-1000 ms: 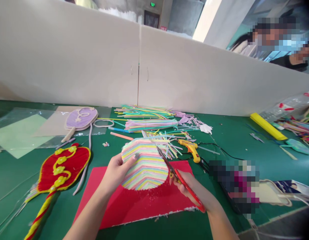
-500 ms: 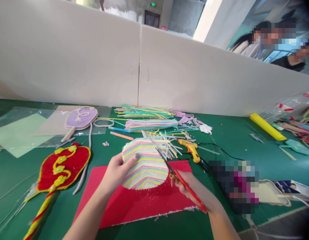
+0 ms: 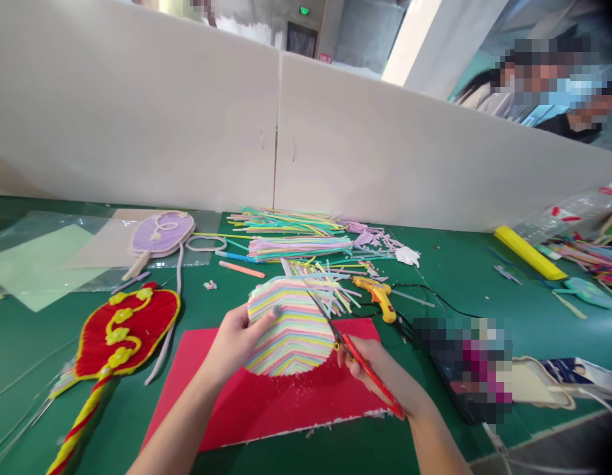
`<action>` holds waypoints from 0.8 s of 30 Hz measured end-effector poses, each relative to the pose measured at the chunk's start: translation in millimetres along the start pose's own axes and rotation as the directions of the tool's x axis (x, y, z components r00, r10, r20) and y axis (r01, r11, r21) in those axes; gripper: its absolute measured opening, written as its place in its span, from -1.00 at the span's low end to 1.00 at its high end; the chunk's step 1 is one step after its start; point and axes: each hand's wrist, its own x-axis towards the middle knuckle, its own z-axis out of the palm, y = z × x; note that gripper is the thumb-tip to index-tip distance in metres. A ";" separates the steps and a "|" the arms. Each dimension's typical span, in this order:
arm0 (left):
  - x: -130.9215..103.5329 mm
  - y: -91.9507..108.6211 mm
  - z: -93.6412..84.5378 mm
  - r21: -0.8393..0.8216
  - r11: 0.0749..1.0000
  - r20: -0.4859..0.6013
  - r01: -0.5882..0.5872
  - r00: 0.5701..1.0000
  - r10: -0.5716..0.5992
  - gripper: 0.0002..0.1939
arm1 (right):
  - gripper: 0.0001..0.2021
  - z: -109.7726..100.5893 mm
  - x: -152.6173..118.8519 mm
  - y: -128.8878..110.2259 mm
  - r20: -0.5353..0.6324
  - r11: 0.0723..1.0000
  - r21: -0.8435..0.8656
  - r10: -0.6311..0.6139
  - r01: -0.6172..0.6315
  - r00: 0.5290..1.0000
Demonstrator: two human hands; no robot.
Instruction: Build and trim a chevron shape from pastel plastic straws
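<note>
Striped disc (image 3: 290,336) shifted slightly rightward since earlier frame, apparently repositioned against blades. Left hand (image 3: 234,343) pinching disc; right hand (image 3: 382,363) gripping red-handled scissors (image 3: 370,373).

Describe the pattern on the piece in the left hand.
The piece has pastel chevron stripes: pink, yellow, green, blue, white. The head view shows it best.

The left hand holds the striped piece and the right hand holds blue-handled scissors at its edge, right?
No: in the head view, the scissors are red-handled, not blue. The left hand does hold the striped piece, and the right hand the scissors at its edge.
</note>
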 end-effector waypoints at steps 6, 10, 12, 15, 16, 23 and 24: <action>-0.2 -2.0 0.9 -0.002 1.000 0.007 0.008 1.000 -0.008 -0.46 | -0.62 -4.9 5.4 17.1 -0.021 0.999 -0.046 -0.028 0.027 0.999; 0.6 -3.6 1.2 0.000 1.000 0.003 0.011 1.000 -0.011 -0.46 | -0.64 -5.9 8.2 21.3 -0.032 0.993 -0.100 -0.063 0.059 0.998; 1.9 -4.6 0.6 0.007 1.000 0.000 0.008 1.000 -0.008 -0.45 | -0.66 -5.9 8.7 21.0 -0.038 0.988 -0.131 -0.082 0.077 0.996; 4.3 -6.7 -1.6 0.020 1.000 -0.001 0.005 1.000 -0.005 -0.47 | -0.68 -5.6 7.3 18.1 -0.048 0.983 -0.149 -0.119 0.111 0.992; 4.8 -7.3 -2.4 0.023 1.000 -0.001 0.006 1.000 -0.006 -0.47 | -0.68 -5.4 6.5 16.9 -0.049 0.983 -0.141 -0.129 0.121 0.990; 2.8 -5.6 -2.2 -0.011 1.000 -0.002 0.021 1.000 -0.021 -0.49 | -0.61 -0.5 8.8 19.4 -0.025 0.995 0.098 0.010 -0.008 1.000; 2.5 -5.3 -1.7 -0.019 1.000 -0.007 0.021 1.000 -0.021 -0.49 | -0.60 0.6 11.0 21.8 -0.024 0.989 0.144 0.028 -0.024 0.999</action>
